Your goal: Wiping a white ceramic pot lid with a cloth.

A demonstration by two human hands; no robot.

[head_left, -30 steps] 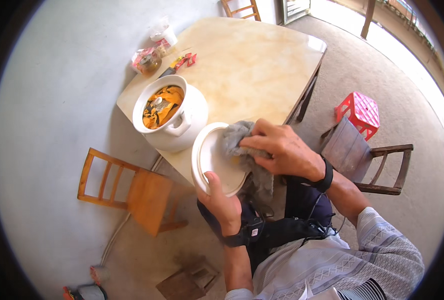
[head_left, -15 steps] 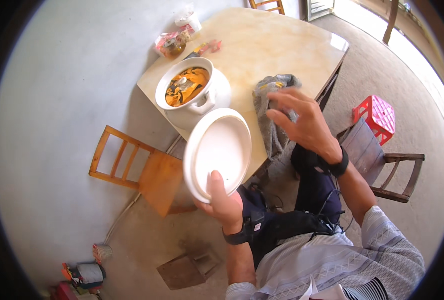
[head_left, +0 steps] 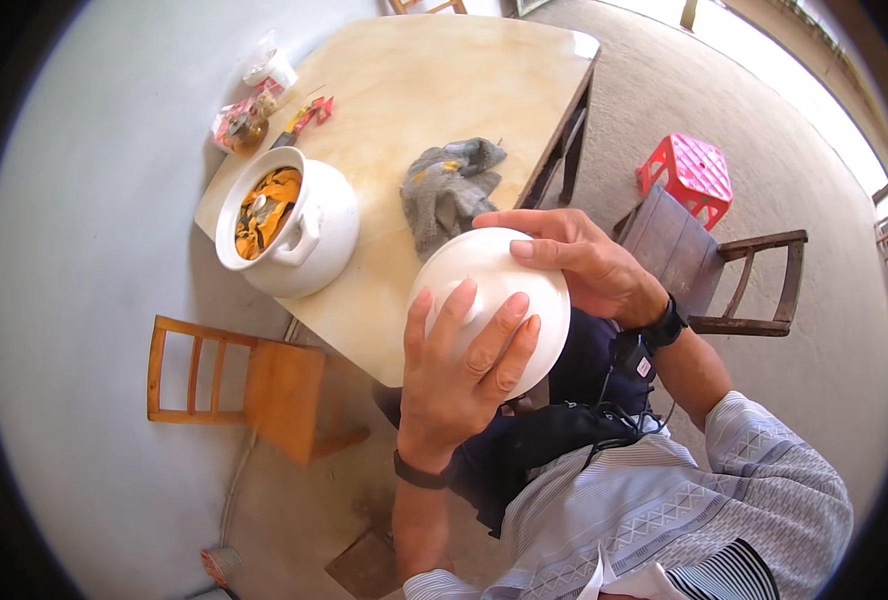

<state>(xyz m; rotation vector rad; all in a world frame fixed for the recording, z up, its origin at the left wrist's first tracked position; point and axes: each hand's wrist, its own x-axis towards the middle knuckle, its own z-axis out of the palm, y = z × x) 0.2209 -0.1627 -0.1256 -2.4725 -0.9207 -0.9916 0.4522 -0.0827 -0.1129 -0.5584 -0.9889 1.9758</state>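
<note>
A white round pot lid (head_left: pixel 546 315) is held in front of me, its domed outer side and knob facing up. My left hand (head_left: pixel 454 385) lies over the lid with fingers spread around the knob. On the far right rim, my right hand (head_left: pixel 596 262) grips the lid, thumb on top. To the left, a white lidless pot (head_left: pixel 332 232) with a loop handle stands on the table corner. Inside it is crumpled orange-and-black material (head_left: pixel 267 215) with a small pale piece in the middle. A grey cloth (head_left: pixel 444 195) lies just beyond the lid.
The cream table (head_left: pixel 444 75) has a jar (head_left: pixel 242 132), packets and a red-handled tool (head_left: pixel 309 118) along the wall side. A light wooden chair (head_left: pixel 282 385) is at left. A dark wooden chair (head_left: pixel 674 240) and a red plastic stool (head_left: pixel 692 175) stand at right.
The lid has moved right, away from the pot, and turned from its hollow inside to its domed outside. My right hand has come down from above the cloth onto its rim.
</note>
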